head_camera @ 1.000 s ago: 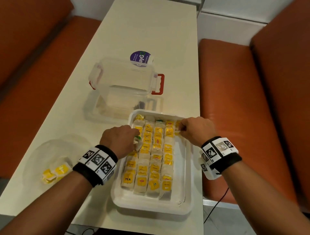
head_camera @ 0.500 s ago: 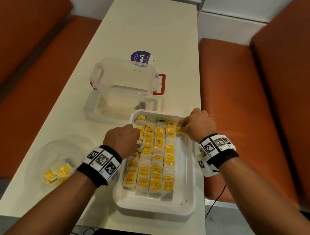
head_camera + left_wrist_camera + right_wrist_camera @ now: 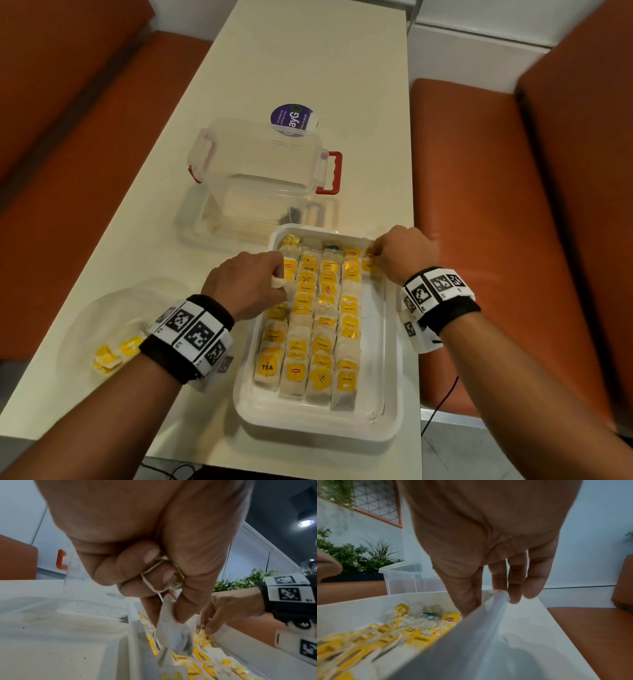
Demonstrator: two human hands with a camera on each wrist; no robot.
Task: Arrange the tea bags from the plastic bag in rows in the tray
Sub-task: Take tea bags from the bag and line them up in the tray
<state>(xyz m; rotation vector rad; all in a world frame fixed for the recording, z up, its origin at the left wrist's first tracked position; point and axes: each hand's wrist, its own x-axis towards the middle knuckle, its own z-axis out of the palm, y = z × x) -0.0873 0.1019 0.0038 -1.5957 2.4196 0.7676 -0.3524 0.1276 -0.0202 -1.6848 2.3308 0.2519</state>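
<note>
**Both hands in the tray, one bag pinched in my left**

My left hand is curled over the left side of the tray. Its thumb and fingertips pinch one tea bag by its top edge, so the bag hangs over the leftmost row. The string of that bag is looped round my curled fingers, and a yellow tag is tucked between them and the thumb.

My right hand sits at the far right corner of the tray, fingers bent down. From the left wrist view, its fingertips touch a yellow-tagged tea bag lying just off the end of the fourth row. I cannot tell whether it pinches that bag or only presses on it. From the right wrist view, the outer fingers rest over the tray's right rim.

Between my hands lie four rows of tea bags, running from the far wall toward me, most with yellow tags up. An exact count of bags is beyond me, since my left hand covers part of the first row.

To the left of my left wrist, the plastic bag lies on the bench with a few yellow-tagged bags inside, about three. Beyond both hands stands one clear container with red latches.
</note>
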